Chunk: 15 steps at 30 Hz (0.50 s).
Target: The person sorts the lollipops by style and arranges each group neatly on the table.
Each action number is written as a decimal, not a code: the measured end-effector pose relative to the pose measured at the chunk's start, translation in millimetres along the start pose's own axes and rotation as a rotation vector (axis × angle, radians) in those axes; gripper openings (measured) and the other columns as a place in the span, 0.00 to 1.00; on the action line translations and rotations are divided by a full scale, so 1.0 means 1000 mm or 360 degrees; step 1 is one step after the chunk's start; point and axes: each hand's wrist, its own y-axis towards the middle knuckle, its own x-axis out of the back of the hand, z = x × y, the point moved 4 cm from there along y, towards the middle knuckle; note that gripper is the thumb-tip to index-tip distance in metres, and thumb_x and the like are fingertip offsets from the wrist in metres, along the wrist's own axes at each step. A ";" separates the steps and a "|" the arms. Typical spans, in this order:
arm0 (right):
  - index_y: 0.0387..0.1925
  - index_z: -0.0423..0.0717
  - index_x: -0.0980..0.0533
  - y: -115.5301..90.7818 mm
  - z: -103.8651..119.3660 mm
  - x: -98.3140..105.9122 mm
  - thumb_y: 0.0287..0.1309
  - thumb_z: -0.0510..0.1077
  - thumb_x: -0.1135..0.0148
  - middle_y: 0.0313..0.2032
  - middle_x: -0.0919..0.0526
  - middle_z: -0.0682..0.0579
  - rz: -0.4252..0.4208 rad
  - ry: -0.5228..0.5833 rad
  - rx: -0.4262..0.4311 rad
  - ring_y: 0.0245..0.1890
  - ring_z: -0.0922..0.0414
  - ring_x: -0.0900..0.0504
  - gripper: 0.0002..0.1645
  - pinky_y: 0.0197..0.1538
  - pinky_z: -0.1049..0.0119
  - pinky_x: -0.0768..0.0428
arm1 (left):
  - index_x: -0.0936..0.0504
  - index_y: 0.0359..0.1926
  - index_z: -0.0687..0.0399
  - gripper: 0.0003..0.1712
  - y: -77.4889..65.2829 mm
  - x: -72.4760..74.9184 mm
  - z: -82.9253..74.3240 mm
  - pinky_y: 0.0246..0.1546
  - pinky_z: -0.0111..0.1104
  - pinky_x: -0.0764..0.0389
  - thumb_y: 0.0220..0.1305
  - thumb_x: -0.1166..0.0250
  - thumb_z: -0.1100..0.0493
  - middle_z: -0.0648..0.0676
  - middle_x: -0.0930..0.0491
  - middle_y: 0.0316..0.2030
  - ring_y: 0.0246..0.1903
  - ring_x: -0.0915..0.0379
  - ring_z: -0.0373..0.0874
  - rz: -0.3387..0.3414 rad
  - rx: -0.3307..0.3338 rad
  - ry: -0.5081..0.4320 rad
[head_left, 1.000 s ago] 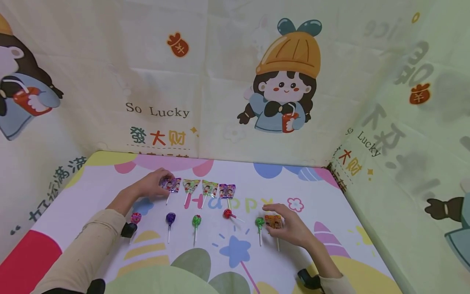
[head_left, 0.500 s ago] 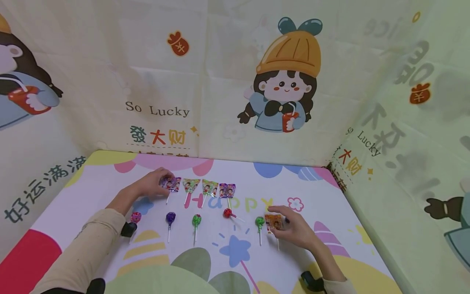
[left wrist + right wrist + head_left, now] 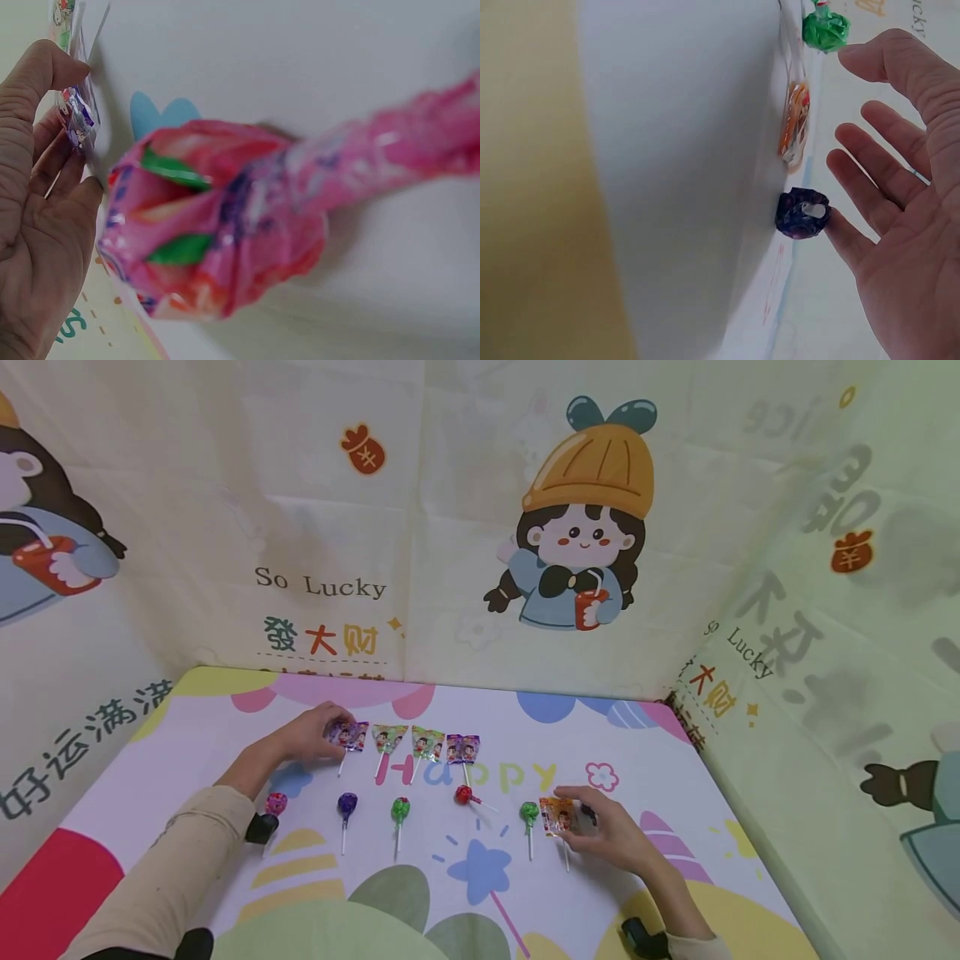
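keeping the touch light and level should serve best: the left hand pinches the purple flat-wrapped lollipop, leftmost in the far row, while the right hand, fingers spread, has one fingertip at the dark purple round lollipop, near the orange flat-wrapped lollipop. beneath lies a pastel tabletop lettered "happy"; cream cartoon-printed fabric walls rise behind and beside it.

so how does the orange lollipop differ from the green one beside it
The orange lollipop has a flat, squarish wrapper; the green lollipop is a wrapped ball. The orange lollipop is nearer the right hand than the green lollipop. Both are wrapped and lie on the table.
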 end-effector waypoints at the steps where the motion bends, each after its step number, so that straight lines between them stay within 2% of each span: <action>1: 0.63 0.42 0.24 0.000 -0.001 0.000 0.49 0.34 0.22 0.61 0.19 0.49 0.0005 -0.0008 0.0004 0.62 0.46 0.22 0.37 0.61 0.45 0.21 | 0.26 0.64 0.61 0.36 0.000 0.000 0.000 0.67 0.61 0.34 0.57 0.24 0.56 0.67 0.31 0.63 0.62 0.33 0.65 0.0001 -0.0001 0.0002; 9: 0.65 0.44 0.25 -0.002 -0.008 -0.002 0.49 0.34 0.24 0.63 0.21 0.49 0.0087 -0.0014 -0.0063 0.64 0.46 0.24 0.39 0.66 0.63 0.25 | 0.27 0.64 0.61 0.36 -0.001 0.000 0.000 0.67 0.61 0.35 0.57 0.24 0.57 0.66 0.31 0.62 0.62 0.34 0.65 0.0005 -0.0001 -0.0017; 15: 0.64 0.44 0.25 -0.003 -0.010 -0.003 0.48 0.34 0.24 0.61 0.20 0.47 0.0092 -0.0035 -0.0051 0.62 0.45 0.23 0.38 0.65 0.63 0.24 | 0.27 0.65 0.62 0.37 -0.001 0.000 -0.001 0.67 0.61 0.34 0.57 0.24 0.57 0.66 0.31 0.62 0.62 0.33 0.65 -0.0003 -0.0002 -0.0010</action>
